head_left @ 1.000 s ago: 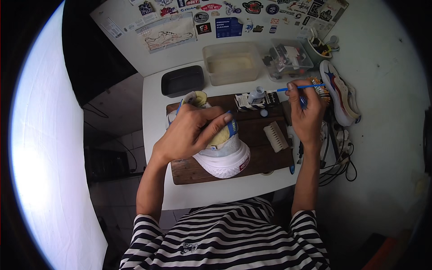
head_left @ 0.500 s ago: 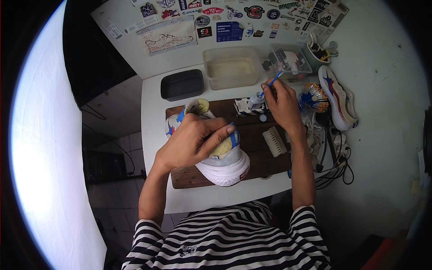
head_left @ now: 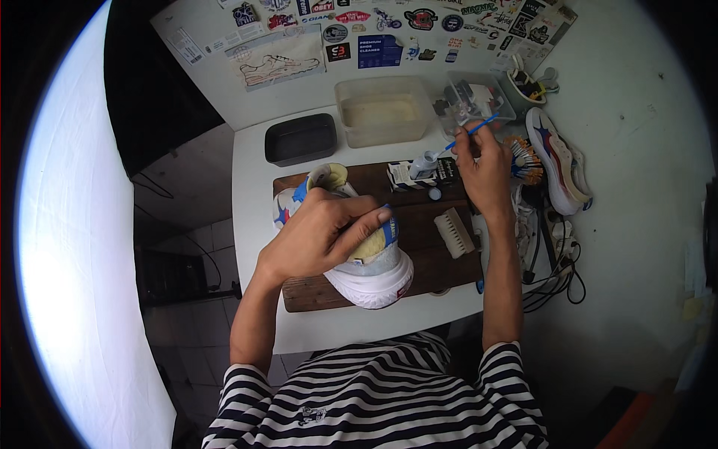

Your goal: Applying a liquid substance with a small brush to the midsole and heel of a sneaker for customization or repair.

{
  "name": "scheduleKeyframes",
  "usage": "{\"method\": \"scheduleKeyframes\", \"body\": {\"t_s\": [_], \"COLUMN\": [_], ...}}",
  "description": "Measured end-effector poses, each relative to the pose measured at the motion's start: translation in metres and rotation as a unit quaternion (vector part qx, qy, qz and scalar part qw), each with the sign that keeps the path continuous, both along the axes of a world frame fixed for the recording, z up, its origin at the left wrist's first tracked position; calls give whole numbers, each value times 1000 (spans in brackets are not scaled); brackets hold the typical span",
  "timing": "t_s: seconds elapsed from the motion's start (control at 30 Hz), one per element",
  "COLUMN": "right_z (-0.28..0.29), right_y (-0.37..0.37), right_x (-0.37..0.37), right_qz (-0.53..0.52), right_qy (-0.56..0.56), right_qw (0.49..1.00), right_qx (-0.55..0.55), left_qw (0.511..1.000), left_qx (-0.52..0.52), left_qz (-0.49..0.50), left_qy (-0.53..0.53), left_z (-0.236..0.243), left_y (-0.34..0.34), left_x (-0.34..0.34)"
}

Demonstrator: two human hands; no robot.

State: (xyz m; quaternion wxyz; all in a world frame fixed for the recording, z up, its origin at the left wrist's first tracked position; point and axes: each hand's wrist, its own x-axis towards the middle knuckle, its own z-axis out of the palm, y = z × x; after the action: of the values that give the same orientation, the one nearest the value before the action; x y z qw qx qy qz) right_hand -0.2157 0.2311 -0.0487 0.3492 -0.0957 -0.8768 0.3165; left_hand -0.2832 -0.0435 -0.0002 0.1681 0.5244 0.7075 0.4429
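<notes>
My left hand (head_left: 318, 232) is closed on a white sneaker (head_left: 370, 278) with blue, red and pale yellow parts, its fingers and thumb wrapped over the collar. The sneaker rests on a dark wooden board (head_left: 314, 295). Between thumb and fingers of my right hand (head_left: 485, 168) is a thin blue paintbrush (head_left: 479, 127), slanting down to the left. Its tip is at the mouth of a small uncapped bottle (head_left: 423, 166); whether it is inside or on the rim, I cannot tell. A round cap (head_left: 434, 194) lies just in front of the bottle.
A scrub brush (head_left: 454, 233) lies on the board's right side. Behind stand a black tub (head_left: 301, 140), a clear basin (head_left: 383, 112) and a box of supplies (head_left: 479, 105). Right are a bundle of brushes (head_left: 526, 161), another sneaker (head_left: 557, 161) and tangled cables (head_left: 561, 280).
My right hand has shifted right, and the paintbrush now slants flatter, its tip nearer the bottle's rim. My left hand and the sneaker have stayed in place.
</notes>
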Motion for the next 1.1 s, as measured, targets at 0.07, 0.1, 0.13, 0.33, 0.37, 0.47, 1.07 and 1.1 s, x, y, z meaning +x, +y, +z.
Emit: {"method": "scheduleKeyframes", "body": {"t_s": [0.07,0.1,0.13,0.33,0.37,0.47,1.07,1.1], "right_z": [3,4,4,9,8,4,2,1], "right_y": [-2,-2,-3,-6,-7,-10,-8,-8], "right_x": [1,1,2,17,19,26,41,41], "right_qz": [-10,-9,-8,22,41,68,75,74], "right_qy": [-20,-20,0,-3,-15,-46,-24,-24], "right_qw": [999,999,999,1000,999,996,996,996], "right_qx": [-24,-24,-31,3,13,31,34,33], "left_qw": [1000,1000,1000,1000,1000,1000,999,1000], "left_qx": [10,10,12,5,8,4,-4,-5], "left_qz": [0,1,1,5,5,12,13,12], "left_qy": [11,12,11,13,12,11,29,29], "left_z": [-3,-3,-2,0,0,-3,2,2], "left_y": [-1,-1,-1,0,1,1,6,6], "left_x": [-1,0,0,1,0,0,1,1]}}
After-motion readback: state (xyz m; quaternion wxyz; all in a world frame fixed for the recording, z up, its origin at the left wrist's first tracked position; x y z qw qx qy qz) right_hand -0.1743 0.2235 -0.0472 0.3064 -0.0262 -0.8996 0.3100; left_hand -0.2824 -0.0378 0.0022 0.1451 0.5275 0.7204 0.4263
